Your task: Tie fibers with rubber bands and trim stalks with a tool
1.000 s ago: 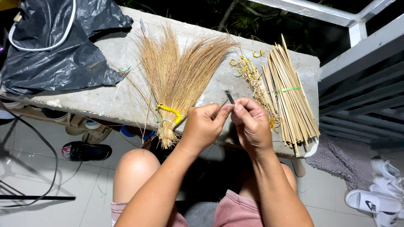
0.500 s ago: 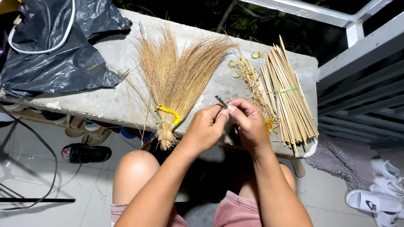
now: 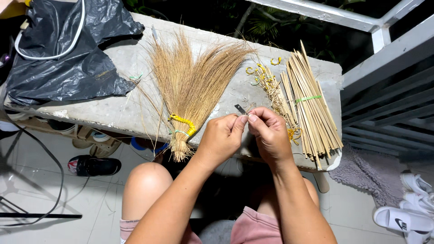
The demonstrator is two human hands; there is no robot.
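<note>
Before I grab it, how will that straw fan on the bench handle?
The straw fan is probably light: thin dry fibres. Its loose tips likely flop and shed, but the neck should feel firmer under the yellow tie. It lies flat, so rolling seems unlikely.

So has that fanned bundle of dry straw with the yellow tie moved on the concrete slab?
No. The fanned straw bundle lies in the same place on the grey concrete slab, between the black plastic bag and the bamboo sticks.

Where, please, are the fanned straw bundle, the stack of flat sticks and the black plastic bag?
fanned straw bundle (image 3: 192,86), head view, middle of the spread straws.
stack of flat sticks (image 3: 312,113), head view, below its green band.
black plastic bag (image 3: 68,68), head view, crumpled middle.
</note>
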